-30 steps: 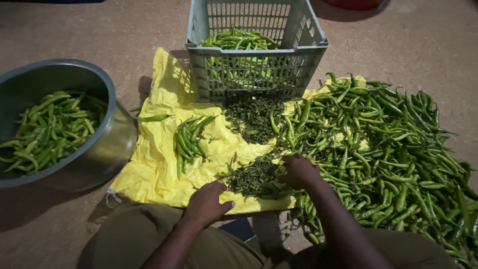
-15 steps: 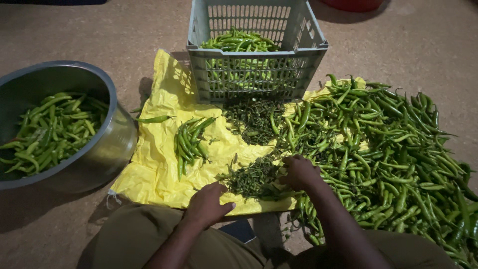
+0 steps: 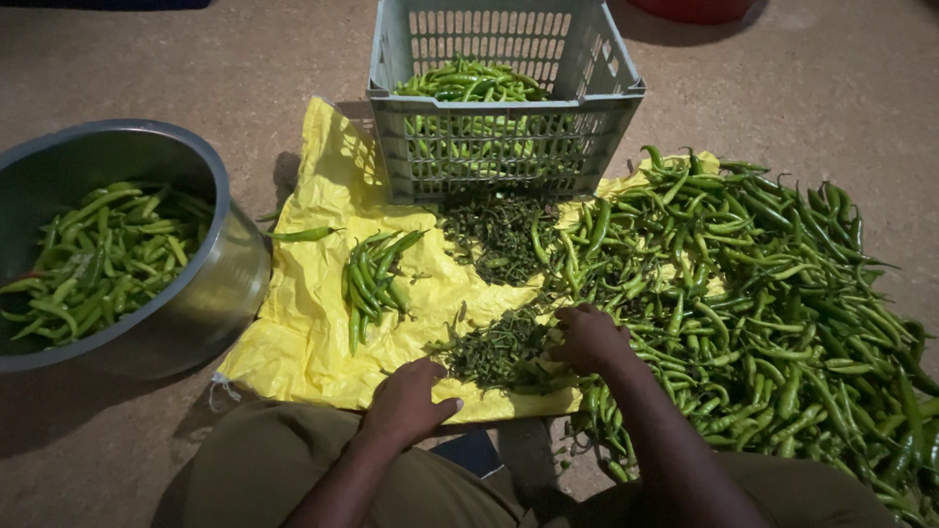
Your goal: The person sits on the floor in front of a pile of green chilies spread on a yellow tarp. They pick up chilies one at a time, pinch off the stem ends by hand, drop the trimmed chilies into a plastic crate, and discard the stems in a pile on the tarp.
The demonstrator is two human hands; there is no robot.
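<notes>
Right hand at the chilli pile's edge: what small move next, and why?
Probably close the right hand on one chilli from the big pile. It rests at the pile's near edge beside the stem scraps, while the left hand lies free on the yellow sheet.

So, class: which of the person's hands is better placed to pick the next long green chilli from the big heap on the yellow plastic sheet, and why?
Probably the right hand: it already rests at the edge of the big heap of long green chillies. The left hand lies on the yellow plastic sheet, farther from it.
</notes>
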